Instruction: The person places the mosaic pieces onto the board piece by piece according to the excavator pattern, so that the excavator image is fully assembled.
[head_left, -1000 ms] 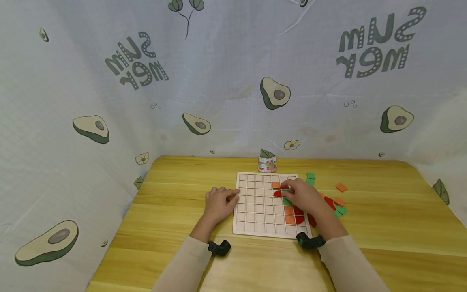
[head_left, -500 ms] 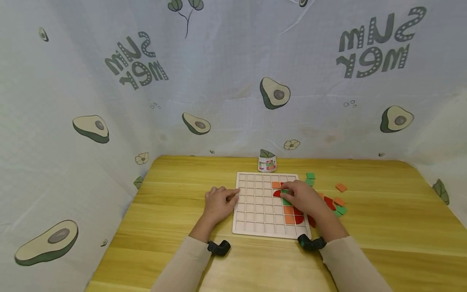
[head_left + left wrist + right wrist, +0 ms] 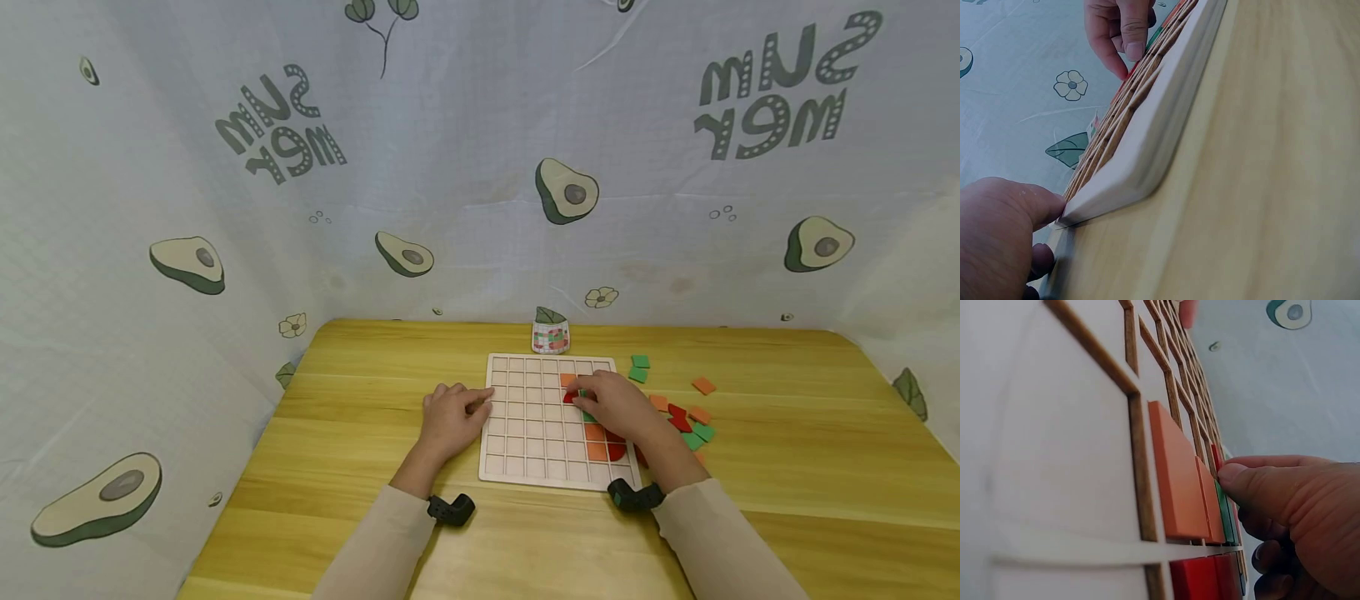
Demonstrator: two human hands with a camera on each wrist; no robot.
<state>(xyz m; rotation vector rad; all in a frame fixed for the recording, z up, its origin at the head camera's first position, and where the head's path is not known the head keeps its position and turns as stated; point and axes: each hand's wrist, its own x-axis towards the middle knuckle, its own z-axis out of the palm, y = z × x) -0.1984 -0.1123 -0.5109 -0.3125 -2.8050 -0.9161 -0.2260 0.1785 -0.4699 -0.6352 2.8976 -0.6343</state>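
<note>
A pale wooden grid board (image 3: 516, 421) lies on the table. My left hand (image 3: 450, 419) is at its left edge, with the straight index finger and the thumb touching the rim. My right hand (image 3: 618, 404) is over the upper right cells, where its thumb and index finger pinch a small red piece (image 3: 568, 397) with a curved edge. In the right wrist view, the right thumb (image 3: 1235, 475) is beside the red and green pieces in their cells. Orange tiles (image 3: 596, 442) and a rounded red piece (image 3: 617, 451) fill cells nearer me. The right hand hides some cells.
Loose green tiles (image 3: 639, 368), orange tiles (image 3: 703, 386) and red pieces (image 3: 678, 418) are scattered right of the board. Behind it stands a small card (image 3: 551, 337) with a coloured grid and a leaf top. A printed cloth (image 3: 480, 167) hangs behind the table.
My right hand has shifted slightly left, its fingertips coming onto the red piece. My left hand stays at the board's edge.
</note>
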